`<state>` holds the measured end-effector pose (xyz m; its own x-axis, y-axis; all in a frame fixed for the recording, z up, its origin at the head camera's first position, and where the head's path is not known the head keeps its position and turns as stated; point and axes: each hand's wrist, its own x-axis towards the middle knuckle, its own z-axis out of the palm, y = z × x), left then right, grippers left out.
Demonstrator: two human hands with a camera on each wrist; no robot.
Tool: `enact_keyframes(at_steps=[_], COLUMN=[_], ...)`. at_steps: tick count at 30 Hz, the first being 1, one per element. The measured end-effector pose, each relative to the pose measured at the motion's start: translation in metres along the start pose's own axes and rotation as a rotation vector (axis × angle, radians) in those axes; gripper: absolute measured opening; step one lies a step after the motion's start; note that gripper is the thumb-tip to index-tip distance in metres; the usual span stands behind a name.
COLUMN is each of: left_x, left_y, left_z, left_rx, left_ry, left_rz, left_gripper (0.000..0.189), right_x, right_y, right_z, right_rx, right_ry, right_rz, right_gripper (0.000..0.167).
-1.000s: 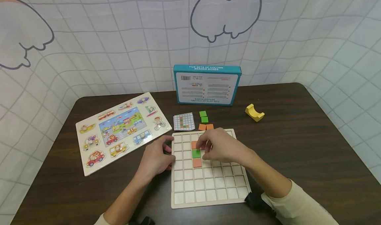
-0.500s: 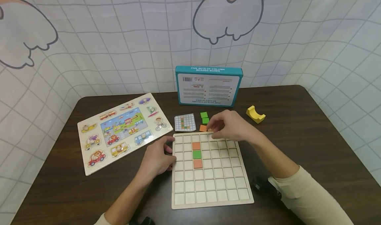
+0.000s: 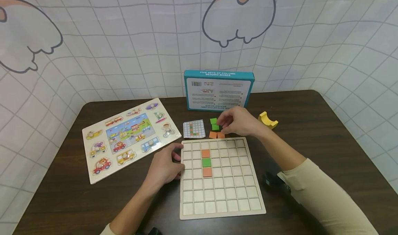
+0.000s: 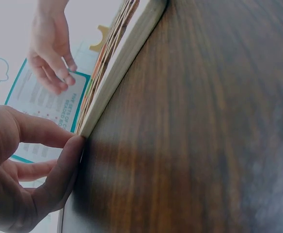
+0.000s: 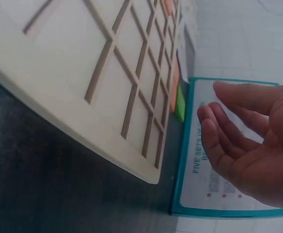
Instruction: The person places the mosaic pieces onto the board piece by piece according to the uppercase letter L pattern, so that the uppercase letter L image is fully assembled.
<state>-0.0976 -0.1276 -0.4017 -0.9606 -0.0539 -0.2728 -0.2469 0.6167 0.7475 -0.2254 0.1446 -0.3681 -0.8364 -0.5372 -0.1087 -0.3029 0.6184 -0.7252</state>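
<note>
My left hand (image 3: 164,163) touches the left edge of a wooden grid board (image 3: 228,193) with thumb and index fingertips. Three tiles sit in one column of the board: an orange tile (image 3: 205,153), a green tile (image 3: 206,162) and a lower orange tile (image 3: 207,172). Beyond the board's far edge, my right hand (image 3: 238,121) hovers beside loose green tiles (image 3: 213,121) and orange tiles (image 3: 212,135). In the right wrist view its fingers (image 5: 219,150) curve loosely with nothing between them.
A printed pattern card (image 3: 194,129) lies left of the loose tiles. Behind stands a teal-edged box (image 3: 217,93). A yellow arch block (image 3: 268,121) rests beyond the right forearm. On the left lies a picture peg puzzle (image 3: 130,134).
My right hand has left the tile column on the board and moved away, over the far edge to the loose tiles. The left hand stays at the board's edge.
</note>
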Motion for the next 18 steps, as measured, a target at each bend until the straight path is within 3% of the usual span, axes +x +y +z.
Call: enact_keyframes(at_steps=[18], left_x=[0.001], left_y=[0.0], left_z=[0.0], left_rx=[-0.007], left_ry=[-0.001], left_rz=[0.002], left_gripper=[0.065], right_x=[0.03], right_y=[0.005], right_z=[0.006], right_rx=[-0.094], right_ry=[-0.073], right_rz=[0.042], right_gripper=[0.03])
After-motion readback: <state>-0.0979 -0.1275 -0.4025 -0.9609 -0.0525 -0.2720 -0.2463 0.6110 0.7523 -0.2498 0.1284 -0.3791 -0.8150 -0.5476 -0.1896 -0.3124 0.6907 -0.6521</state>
